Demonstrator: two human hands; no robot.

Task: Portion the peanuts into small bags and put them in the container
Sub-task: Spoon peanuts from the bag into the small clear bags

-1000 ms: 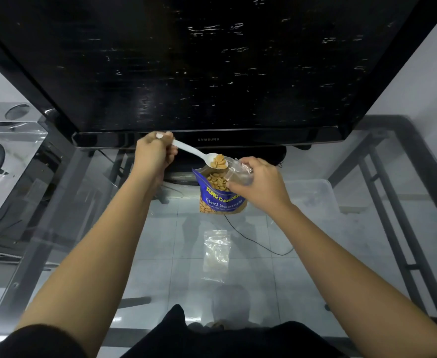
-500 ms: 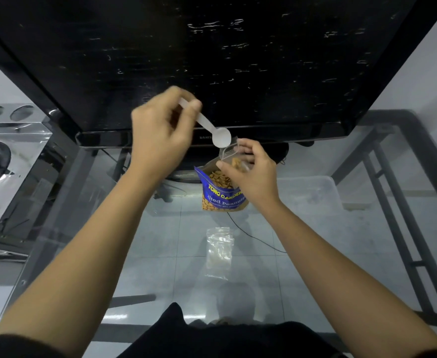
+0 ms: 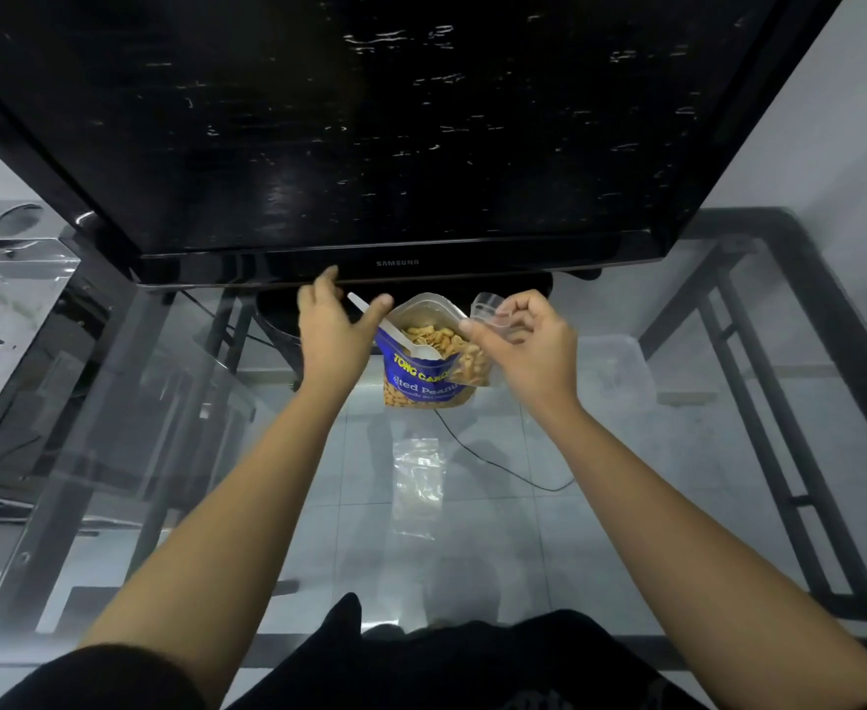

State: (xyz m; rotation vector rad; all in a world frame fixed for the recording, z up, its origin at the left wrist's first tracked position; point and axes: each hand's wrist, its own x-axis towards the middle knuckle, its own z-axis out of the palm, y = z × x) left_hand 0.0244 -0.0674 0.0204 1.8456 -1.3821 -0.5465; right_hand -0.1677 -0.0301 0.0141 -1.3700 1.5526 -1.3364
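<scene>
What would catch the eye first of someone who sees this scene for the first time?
The open blue peanut bag stands at the centre of the glass table, with a white spoon resting in the peanuts. The right hand pinches a small clear bag, partly filled with peanuts, just beside it, while the left hand is open next to the spoon handle. Behind them stands a large black television.

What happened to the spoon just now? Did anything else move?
The left hand put the spoon down into the peanut bag and let go; its fingers are spread now. The right hand still holds the small bag with peanuts. The empty bags on the table did not move.
</scene>
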